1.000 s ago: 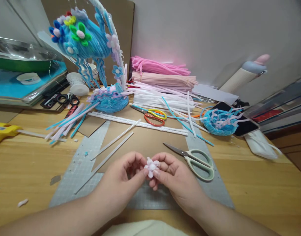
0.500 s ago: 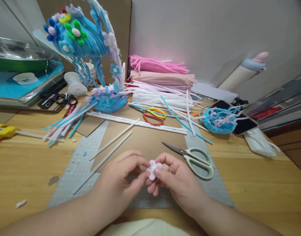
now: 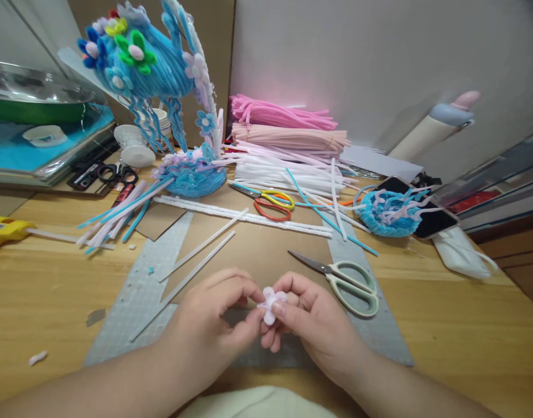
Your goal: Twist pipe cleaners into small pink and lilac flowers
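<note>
Possibly the pale flower (image 3: 269, 295) could bend out of shape, I judge, should the right hand (image 3: 312, 307) press too hard or the left hand (image 3: 218, 305) tug unevenly. Grip: right thumb and fingers pinch the flower, thumb over its middle; left thumb and forefinger nearly meet on its edge. Flower sits between both hands, above the grey mat (image 3: 127, 307); scissors (image 3: 331, 270) lie just beyond, rightward.

Wooden table (image 3: 462, 325) beneath a gridded grey mat (image 3: 122, 319) and yellow glue gun (image 3: 7, 231).
</note>
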Demonstrator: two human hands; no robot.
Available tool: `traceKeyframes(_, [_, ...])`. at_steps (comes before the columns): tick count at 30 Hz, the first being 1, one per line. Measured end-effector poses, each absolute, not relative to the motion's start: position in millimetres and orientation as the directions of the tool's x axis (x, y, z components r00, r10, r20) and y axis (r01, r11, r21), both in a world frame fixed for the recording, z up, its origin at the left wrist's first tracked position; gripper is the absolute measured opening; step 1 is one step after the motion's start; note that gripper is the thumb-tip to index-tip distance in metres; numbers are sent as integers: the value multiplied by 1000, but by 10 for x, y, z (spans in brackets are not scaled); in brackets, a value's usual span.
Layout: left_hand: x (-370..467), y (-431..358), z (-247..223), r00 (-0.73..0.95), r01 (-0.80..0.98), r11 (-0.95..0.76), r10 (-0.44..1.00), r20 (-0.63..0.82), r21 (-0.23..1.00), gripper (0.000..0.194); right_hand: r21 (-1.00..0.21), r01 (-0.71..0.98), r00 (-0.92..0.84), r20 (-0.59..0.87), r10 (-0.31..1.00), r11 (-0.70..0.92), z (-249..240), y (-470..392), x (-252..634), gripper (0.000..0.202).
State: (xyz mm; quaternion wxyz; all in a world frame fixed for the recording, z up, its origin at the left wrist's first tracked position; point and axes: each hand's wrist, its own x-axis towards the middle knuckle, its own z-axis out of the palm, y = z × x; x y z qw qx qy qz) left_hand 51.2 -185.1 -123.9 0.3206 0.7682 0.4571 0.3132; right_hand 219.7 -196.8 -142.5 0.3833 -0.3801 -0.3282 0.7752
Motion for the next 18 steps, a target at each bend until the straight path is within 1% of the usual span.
traceKeyframes(18, [519, -1844, -1222, 387, 493, -398, 897, 215, 774, 7, -804, -340, -425, -331, 843, -487, -1427, -1967, 2190, 28])
